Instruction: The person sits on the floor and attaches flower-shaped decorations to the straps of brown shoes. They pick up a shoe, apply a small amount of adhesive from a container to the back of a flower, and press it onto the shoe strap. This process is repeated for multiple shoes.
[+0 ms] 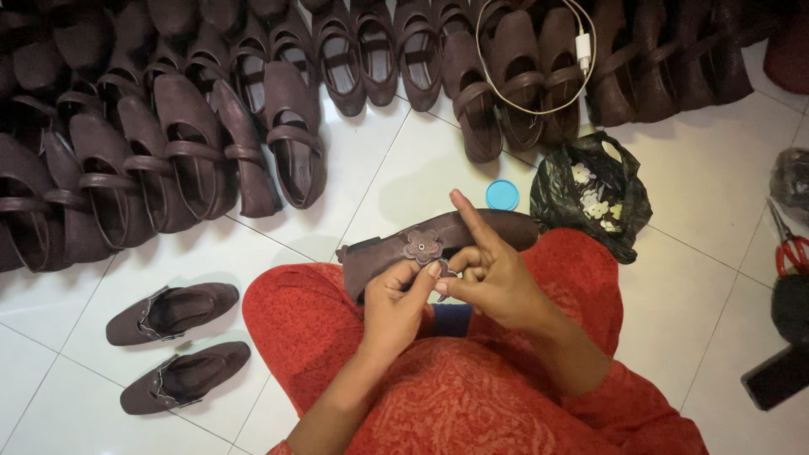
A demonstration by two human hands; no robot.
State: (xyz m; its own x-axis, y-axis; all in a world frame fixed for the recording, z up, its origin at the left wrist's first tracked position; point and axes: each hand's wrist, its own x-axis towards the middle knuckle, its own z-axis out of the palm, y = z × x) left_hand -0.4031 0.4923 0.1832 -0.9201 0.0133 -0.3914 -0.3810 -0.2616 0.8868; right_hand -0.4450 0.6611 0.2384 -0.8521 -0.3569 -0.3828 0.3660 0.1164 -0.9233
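- Head view: brown shoe (pixel 472 232) lying across the lap at centre frame, toe toward the right, flower trim (pixel 423 246) on its upper
- Left hand (pixel 396 307) curled under the shoe, thumb and fingertips pressed together just beside the flower
- Right hand (pixel 493 274) pinching something small and dark just below the flower, index finger stuck straight up; cannot tell exactly what the pinched piece is
- Best kept steady with the left hand close under the flower, so the upper stays taut while the right works
- Worth keeping the pinch short and close to the trim, for a neat seat and no puckering, judging by how near the fingers sit
- Blue lid (pixel 502 195) on the tile just above the shoe, dark bag (pixel 590 198) of small flowers to its right, both in easy reach
- Two trimmed shoes (pixel 181 345) at lower left, rows of plain shoes (pixel 168 143) across the top, white cable (pixel 539 59) over some, red scissors (pixel 790 248) at the right edge
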